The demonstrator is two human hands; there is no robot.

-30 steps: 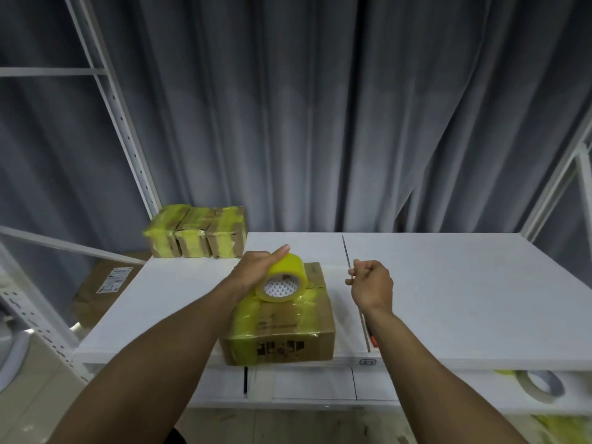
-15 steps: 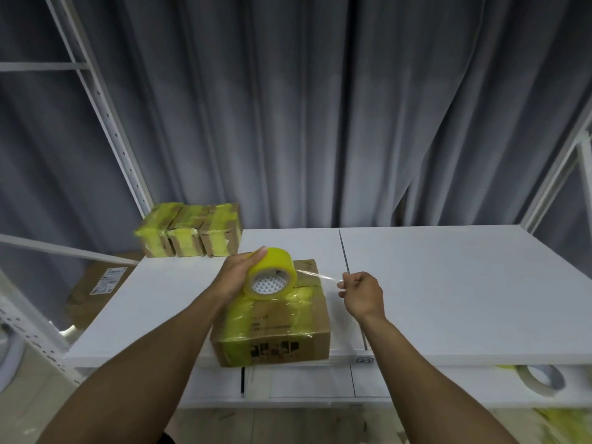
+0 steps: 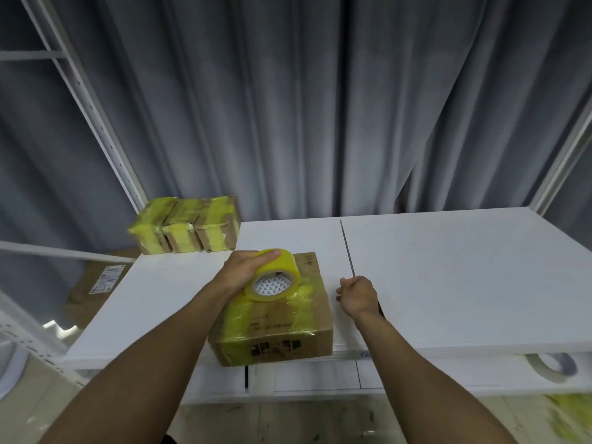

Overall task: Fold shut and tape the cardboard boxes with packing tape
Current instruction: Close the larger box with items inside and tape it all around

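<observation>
My left hand is wrapped over the top of the yellow tape roll, fingers curled round its rim. It holds the roll on edge on the lid of the cardboard box. That box sits at the near edge of the white table, with its flaps down and yellow tape already across its top and front. My right hand is at the box's 3 o'clock, just beside it, fingers curled as if in a pinch. It may have the free end of the film, but no strand shows, so I cannot tell. At the box's 11 o'clock, well apart, three taped boxes stand in a row. I judge I am mid-strip on this box. The next move calls for drawing the film taut toward 3 o'clock, laying it over the side, pressing it flat and tearing it off cleanly.
</observation>
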